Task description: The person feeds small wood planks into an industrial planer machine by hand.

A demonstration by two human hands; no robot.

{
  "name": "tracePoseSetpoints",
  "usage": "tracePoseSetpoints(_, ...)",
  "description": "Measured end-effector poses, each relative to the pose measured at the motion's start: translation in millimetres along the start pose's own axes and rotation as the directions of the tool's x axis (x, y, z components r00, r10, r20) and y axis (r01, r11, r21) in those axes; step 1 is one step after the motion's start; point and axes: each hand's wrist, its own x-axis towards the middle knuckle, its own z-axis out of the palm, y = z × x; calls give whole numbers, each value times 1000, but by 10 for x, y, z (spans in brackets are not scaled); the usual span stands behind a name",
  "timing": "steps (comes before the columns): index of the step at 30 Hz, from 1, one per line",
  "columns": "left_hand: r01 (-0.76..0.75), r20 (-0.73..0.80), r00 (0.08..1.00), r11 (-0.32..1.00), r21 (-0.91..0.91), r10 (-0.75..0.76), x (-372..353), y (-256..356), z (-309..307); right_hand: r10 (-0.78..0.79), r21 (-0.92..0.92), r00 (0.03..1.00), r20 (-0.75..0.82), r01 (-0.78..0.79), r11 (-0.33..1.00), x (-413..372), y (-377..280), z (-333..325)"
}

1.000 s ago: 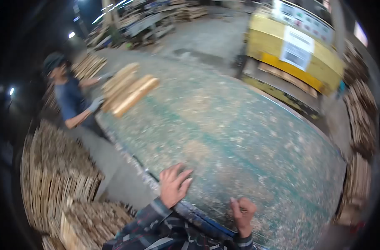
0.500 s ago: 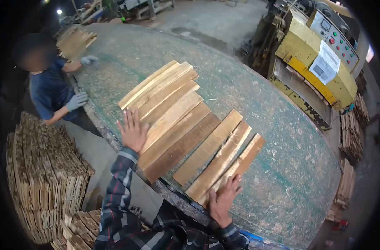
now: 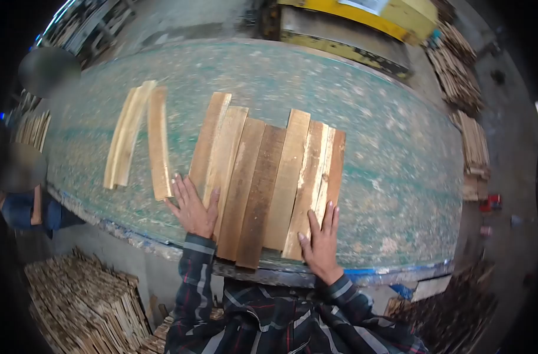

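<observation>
Several wooden boards (image 3: 275,177) lie side by side on the green tabletop (image 3: 392,177), their ends uneven and their near ends close to the table edge. My left hand (image 3: 195,207) rests at the left side of this group, fingers spread and thumb toward the boards. My right hand (image 3: 323,242) lies open over the near end of the rightmost boards, fingers stretched forward. To the left, apart from the group, a single board (image 3: 158,144) lies near my left fingertips. Beyond it are narrow pale boards (image 3: 127,138) lying against one another.
A yellow machine (image 3: 345,35) stands past the far table edge. Board stacks rise from the floor at lower left (image 3: 92,301) and at right (image 3: 472,144). A co-worker (image 3: 27,209) is at the left end, near more boards (image 3: 33,130).
My view has turned right. The boards between my hands are now closer together, with the gap among the right-hand ones closed. Some boards at the left now lie separated from the group.
</observation>
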Motion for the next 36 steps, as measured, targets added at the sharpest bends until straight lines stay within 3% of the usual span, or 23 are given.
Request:
tracePoseSetpoints(2, -42, -47, 998, 999, -8, 41, -63, 582, 120, -5, -48, 999, -50, 2, 999, -14, 468, -261)
tracePoseSetpoints(5, -66, 18, 997, 987, -146, 70, -85, 1448, 193, 3, -18, 995, -97, -5, 1000, 49, 1219, -620)
tracePoseSetpoints(8, -246, -97, 968, 951, -188, 232, -311, 1994, 241, 49, -182, 998, -28, -54, 982, 125, 1752, -1003)
tracePoseSetpoints(11, -606, -66, 795, 783, -143, 603, -1018, 2042, -168, 21, -210, 1000, 0, -21, 977, -73, 1889, -1290)
tracePoseSetpoints(14, -737, 87, 668, 674, -57, 739, -1441, 1823, -95, -7, -151, 999, -36, 2, 989, -416, 1925, -1343)
tracePoseSetpoints(17, -600, 28, 800, 800, -3, 600, -1250, 1795, 0, -26, -149, 998, -62, 16, 989, -592, 1987, -1294)
tracePoseSetpoints(21, -621, 64, 784, 782, 63, 617, -991, 1951, 7, -62, -140, 992, -112, 47, 989, -611, 1863, -1204)
tracePoseSetpoints(26, -519, 166, 846, 853, 47, 506, -759, 2040, 55, 34, -125, 995, -92, -45, 991, -427, 1689, -1101)
tracePoseSetpoints(29, -591, 77, 803, 806, -24, 591, -675, 2123, 141, 70, -139, 992, -110, -85, 987, -294, 1693, -987)
tracePoseSetpoints(33, -669, 91, 734, 739, -81, 673, -510, 2277, 112, 89, -237, 988, -129, -118, 964, -91, 1811, -880)
tracePoseSetpoints(36, -657, 143, 737, 750, -77, 661, -233, 2580, 132, 92, -316, 994, -58, -105, 943, 293, 1979, -1049)
